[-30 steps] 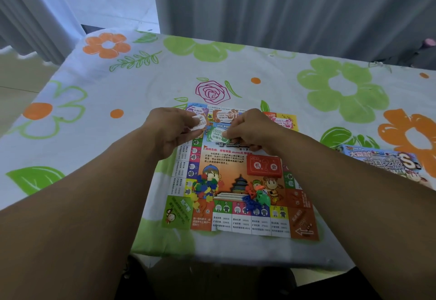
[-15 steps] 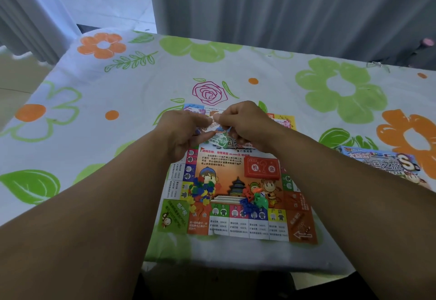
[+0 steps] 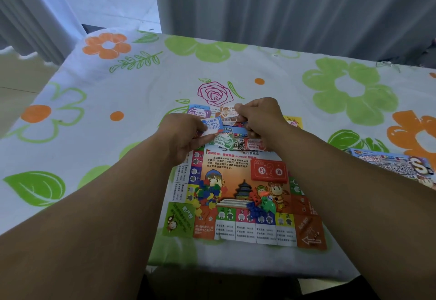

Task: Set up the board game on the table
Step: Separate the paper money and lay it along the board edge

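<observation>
A colourful paper game board point(image 3: 238, 167) lies flat near the table's front edge. Several play-money notes point(image 3: 226, 143) are spread over its far part. My left hand point(image 3: 181, 134) pinches a blue note point(image 3: 213, 124) at the board's far left. My right hand point(image 3: 258, 118) holds an orange-and-white note point(image 3: 230, 111) just beyond it. A red card deck point(image 3: 269, 171) sits on the board's right half. Small plastic house pieces point(image 3: 207, 193) are heaped at the left, and pawns with a die point(image 3: 262, 203) at the centre.
The game's box lid point(image 3: 396, 165) lies on the floral tablecloth point(image 3: 132, 92) at the right. Grey curtains point(image 3: 283, 5) hang behind the table. Floor shows past the table's left edge.
Both hands have lifted and moved slightly apart toward the board's far edge. More notes now lie fanned out between them, with a blue note in the left hand.
</observation>
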Demonstrator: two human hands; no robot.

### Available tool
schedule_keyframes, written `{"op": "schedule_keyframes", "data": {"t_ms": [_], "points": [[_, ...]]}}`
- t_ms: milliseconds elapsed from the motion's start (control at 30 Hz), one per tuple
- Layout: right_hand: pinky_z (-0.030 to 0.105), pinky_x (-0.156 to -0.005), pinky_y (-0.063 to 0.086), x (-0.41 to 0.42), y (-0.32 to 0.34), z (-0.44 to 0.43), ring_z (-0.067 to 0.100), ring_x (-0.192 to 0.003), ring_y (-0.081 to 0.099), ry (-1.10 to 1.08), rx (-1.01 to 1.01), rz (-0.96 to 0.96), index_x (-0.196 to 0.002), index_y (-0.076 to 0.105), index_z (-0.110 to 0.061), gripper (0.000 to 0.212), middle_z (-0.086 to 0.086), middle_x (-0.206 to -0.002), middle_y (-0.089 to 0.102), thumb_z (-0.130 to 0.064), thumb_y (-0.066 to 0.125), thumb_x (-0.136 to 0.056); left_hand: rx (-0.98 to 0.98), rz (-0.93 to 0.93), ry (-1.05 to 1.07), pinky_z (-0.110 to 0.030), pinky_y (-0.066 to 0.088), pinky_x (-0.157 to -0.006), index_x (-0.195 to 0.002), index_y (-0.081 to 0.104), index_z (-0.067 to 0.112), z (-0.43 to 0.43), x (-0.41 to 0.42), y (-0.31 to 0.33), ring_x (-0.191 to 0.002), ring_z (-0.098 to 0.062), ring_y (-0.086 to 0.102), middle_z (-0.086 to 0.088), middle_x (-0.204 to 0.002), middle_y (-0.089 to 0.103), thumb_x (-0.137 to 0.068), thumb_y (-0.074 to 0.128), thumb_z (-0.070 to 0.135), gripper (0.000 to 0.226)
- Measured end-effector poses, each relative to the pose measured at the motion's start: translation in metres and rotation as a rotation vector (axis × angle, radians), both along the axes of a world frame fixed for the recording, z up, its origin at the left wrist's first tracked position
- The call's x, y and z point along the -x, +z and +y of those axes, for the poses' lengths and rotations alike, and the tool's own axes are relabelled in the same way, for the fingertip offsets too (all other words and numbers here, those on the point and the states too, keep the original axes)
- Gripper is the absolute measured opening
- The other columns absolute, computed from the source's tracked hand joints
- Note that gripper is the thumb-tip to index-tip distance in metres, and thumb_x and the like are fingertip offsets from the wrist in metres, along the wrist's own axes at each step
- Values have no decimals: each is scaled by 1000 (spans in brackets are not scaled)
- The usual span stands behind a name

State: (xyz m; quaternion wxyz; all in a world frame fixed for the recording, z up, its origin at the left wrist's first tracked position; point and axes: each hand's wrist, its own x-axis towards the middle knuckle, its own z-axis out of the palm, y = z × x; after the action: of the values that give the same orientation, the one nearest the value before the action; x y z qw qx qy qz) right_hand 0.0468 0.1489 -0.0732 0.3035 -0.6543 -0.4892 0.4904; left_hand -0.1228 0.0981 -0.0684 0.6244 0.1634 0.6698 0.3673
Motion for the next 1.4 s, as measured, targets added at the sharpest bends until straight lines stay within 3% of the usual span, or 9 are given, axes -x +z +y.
{"op": "schedule_keyframes", "data": {"t_ms": [167,333,500,633,833,1100,1200,1267,1400], "points": [[29,-48,41,4,-6,2,19,-49,52,9,-20,-98,-78,64,0,30,16,-76,68,-25,72,-92,-4,-19,17,-30,61,-61,-111,61,0,-3,3,1,-84,-35,75,-20,-104,72,-91,67,2,21],[48,-76,59,0,-9,8,35,-82,72,-50,-86,-232,-78,62,-6,27,19,-84,71,-27,73,-90,-20,-35,7,-30,62,-63,-111,62,0,-4,2,3,-82,-33,76,-20,-104,73,-90,70,4,23],[23,-43,36,-8,6,-5,14,-49,47,191,3,45,-90,68,-2,35,10,-80,63,-37,69,-93,-51,-65,-12,-33,64,-69,-112,64,-1,-2,-7,4,-81,-35,76,-21,-103,74,-90,72,6,25],[24,-43,38,-15,6,-6,15,-49,47,281,-42,24,-90,68,1,26,16,-76,63,-24,72,-92,-102,-100,-14,-28,63,-62,-109,66,-4,0,-18,4,-82,-31,76,-21,-103,74,-90,72,5,23],[23,-43,36,-43,2,5,13,-49,44,-36,44,46,-89,66,-2,18,10,-74,62,-19,71,-93,-99,-94,-1,-31,64,-67,-112,63,-5,4,-30,2,-82,-29,77,-20,-107,72,-91,69,2,22],[22,-39,39,-55,-7,9,17,-46,51,-86,82,-136,-88,66,-1,23,15,-76,66,-22,74,-91,-76,-96,21,-35,64,-76,-110,62,-3,6,-33,0,-85,-30,76,-21,-106,72,-92,63,-1,18],[43,-67,62,-56,-11,12,29,-68,70,-88,38,-242,-89,67,1,32,18,-85,72,-27,81,-83,-70,-103,1,-32,64,-71,-113,64,-2,5,-35,1,-90,-30,75,-20,-109,70,-94,59,-5,20],[51,-76,61,-55,-9,13,34,-78,72,-83,-20,-282,-83,64,-3,31,22,-90,73,-28,82,-81,-76,-105,-8,-31,64,-67,-111,63,-3,4,-35,1,-88,-30,75,-20,-108,70,-93,62,-4,18],[28,-46,46,-44,3,4,15,-50,55,106,-36,-88,-77,61,-8,34,15,-77,66,-37,75,-88,-78,-103,-25,-35,64,-71,-111,62,-4,4,-33,2,-80,-31,77,-20,-100,75,-91,69,2,22]]}}
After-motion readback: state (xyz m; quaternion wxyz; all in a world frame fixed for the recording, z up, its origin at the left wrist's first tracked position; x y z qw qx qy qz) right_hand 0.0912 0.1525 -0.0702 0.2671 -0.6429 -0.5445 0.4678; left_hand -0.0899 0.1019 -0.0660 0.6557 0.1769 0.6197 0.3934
